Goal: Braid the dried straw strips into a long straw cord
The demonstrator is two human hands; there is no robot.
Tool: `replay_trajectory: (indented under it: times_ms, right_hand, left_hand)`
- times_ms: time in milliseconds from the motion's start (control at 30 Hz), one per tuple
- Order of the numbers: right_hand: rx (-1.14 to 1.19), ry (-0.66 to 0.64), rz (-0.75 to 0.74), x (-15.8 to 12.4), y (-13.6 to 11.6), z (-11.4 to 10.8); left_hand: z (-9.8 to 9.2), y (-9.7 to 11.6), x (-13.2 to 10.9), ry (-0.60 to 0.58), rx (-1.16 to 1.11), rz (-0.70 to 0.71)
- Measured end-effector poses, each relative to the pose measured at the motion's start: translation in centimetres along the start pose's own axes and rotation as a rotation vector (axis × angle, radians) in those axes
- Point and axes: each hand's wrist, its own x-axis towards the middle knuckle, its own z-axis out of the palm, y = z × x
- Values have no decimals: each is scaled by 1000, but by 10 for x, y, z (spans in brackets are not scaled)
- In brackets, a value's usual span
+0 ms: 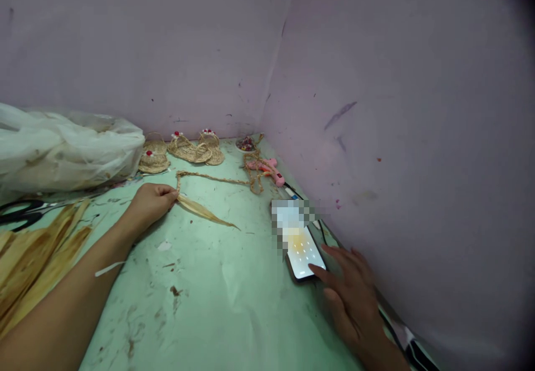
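Observation:
My left hand (155, 203) is closed, pinching a braided cord of dried husk (213, 178) near one end. From the pinch a loose, pointed husk strip (204, 211) lies out to the right. The cord runs across to a tangled coil beside a pink glue gun (271, 169). My right hand (351, 290) has its fingers apart, with the index fingertip at the lower part of a lit smartphone (304, 254). The phone lies flat on the green table; part of its screen is blurred out.
Small woven slippers (190, 149) with red beads stand by the back wall, near a dish of beads (246, 143). At left are a white plastic bag (67, 148), black-handled scissors (23, 214) and flat dried husks (45, 259). A black cable (324, 232) follows the right wall.

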Motion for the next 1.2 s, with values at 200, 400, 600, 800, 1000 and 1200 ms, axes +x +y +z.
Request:
replay_trajectory:
  times_ms: [200, 400, 600, 800, 1000, 1200]
  right_hand:
    - [-96, -137, -25, 5, 0, 4]
    - [-110, -149, -12, 6, -2, 6]
    - [-184, -137, 84, 15, 2, 10]
    - [-223, -150, 110, 16, -1, 10]
    - [-278, -106, 379, 9, -27, 18]
    - [-301, -77, 452, 11, -32, 25]
  left_hand:
    - [1, -4, 2, 2, 1, 25]
    - [2, -7, 4, 0, -14, 28]
    - [1, -5, 3, 17, -4, 21]
    - [1, -2, 3, 19, 8, 0]
    - [1, -3, 3, 30, -7, 2]
    - [2, -6, 4, 19, -16, 26]
